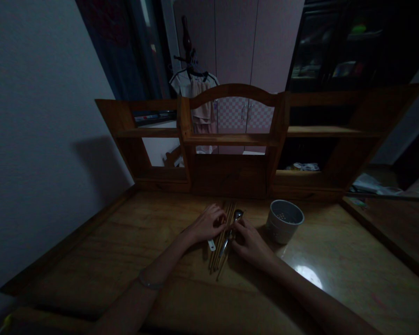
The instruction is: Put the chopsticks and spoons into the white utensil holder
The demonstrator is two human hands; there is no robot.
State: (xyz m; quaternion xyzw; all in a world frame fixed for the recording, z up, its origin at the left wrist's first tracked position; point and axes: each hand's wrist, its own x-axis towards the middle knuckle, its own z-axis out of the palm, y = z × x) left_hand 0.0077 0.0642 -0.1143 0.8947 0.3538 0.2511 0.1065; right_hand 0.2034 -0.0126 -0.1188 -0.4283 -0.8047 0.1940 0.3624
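Observation:
Several wooden chopsticks point(213, 263) lie side by side on the wooden desk, pointing away from me. Among them rests a metal spoon point(224, 246), its round bowl at the far end. The pale handle point(211, 244) of another utensil pokes out below my left hand point(207, 224), which hides the rest of it. My left fingers are curled at the left side of the chopsticks; what they grip is hidden. From the right, my right hand point(248, 240) bends its fingers round the rightmost chopstick, close to the spoon. The fingertips of both hands nearly meet.
A grey cup-shaped holder point(282, 232) with holes inside stands right of my right hand. Behind it, a wooden shelf unit point(230, 139) runs along the desk's back edge. A wall point(49, 139) borders the left side. The room is dim.

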